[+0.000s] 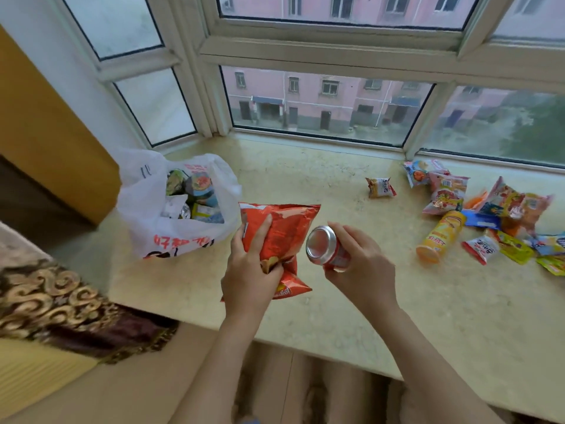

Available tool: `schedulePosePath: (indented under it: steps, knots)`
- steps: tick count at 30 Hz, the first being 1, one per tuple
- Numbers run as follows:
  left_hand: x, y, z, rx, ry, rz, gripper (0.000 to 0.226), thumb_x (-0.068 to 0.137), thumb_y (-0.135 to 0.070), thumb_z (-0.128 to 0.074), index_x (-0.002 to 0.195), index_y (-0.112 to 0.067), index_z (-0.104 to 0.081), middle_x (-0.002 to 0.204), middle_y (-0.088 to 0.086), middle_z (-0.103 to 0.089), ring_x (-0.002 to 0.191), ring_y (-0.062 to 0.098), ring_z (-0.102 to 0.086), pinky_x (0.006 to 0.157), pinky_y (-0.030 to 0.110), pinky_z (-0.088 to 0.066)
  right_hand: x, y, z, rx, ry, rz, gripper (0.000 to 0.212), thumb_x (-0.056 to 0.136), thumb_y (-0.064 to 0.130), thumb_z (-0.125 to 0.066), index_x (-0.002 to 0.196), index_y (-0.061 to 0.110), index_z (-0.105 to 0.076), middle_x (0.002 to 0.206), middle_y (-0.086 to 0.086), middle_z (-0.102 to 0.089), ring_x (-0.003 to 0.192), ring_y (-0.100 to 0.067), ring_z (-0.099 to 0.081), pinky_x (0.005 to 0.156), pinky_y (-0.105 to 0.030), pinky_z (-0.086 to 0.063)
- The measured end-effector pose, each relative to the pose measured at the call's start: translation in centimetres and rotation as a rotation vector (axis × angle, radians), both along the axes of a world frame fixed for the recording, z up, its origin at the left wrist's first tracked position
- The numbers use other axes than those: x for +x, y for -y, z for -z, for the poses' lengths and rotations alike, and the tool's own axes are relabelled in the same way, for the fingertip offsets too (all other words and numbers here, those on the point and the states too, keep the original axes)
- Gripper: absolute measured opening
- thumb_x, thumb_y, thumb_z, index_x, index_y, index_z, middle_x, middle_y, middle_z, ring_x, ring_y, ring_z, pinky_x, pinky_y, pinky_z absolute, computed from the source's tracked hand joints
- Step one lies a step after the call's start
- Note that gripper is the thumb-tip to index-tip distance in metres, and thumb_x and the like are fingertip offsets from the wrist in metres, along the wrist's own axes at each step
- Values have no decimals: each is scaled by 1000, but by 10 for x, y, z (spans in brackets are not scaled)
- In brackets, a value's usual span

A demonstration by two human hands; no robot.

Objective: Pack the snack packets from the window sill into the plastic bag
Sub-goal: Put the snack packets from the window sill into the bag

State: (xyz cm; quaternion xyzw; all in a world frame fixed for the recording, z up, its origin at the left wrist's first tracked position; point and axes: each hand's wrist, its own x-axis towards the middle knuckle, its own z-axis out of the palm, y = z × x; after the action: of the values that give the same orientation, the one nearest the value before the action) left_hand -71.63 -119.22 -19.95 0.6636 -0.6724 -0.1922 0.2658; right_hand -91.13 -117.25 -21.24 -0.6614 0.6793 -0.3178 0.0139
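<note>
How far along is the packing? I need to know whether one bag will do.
Partly done. The plastic bag on the sill already holds several packets. In hand: the left hand grips a red chip bag, the right hand a can. Left: a yellow tube and a loose pile of packets to the right.
</note>
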Motion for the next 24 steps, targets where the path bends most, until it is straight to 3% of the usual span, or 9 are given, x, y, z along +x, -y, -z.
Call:
schedulePosePath:
  steps: [8,13,17,24]
  knots:
    - [87,21,-12,-31,20,-11,86,78,-35,-71,143,-56,-19,150,-2,-27,124,22,-46,77,39,-56,95,10,-9,27,62,-28,83,50,20,-86,127,32,-56,115,11,-62,95,-17,-63,58,-20,-41]
    - [164,47,-7,-21,37,-7,89,76,-35,-71,142,-59,-16,150,-3,-27,122,24,-49,79,43,-56,160,25,-3,88,79,37,81,50,22,-84,125,35,-56,113,14,-62,90,-17,-63,57,-22,-40]
    - [214,73,-4,-12,24,-5,88,78,-35,-70,143,-58,-15,149,-3,-27,123,20,-49,75,37,-56,205,45,1,139,117,87,77,54,24,-83,126,36,-56,113,14,-62,92,-17,-63,58,-23,-40]
    - [240,133,4,45,-8,18,87,80,-37,-69,143,-58,-13,150,-2,-26,122,20,-49,82,41,-56,243,97,6,194,130,70,78,55,27,-83,127,35,-55,111,14,-62,90,-15,-62,57,-22,-37]
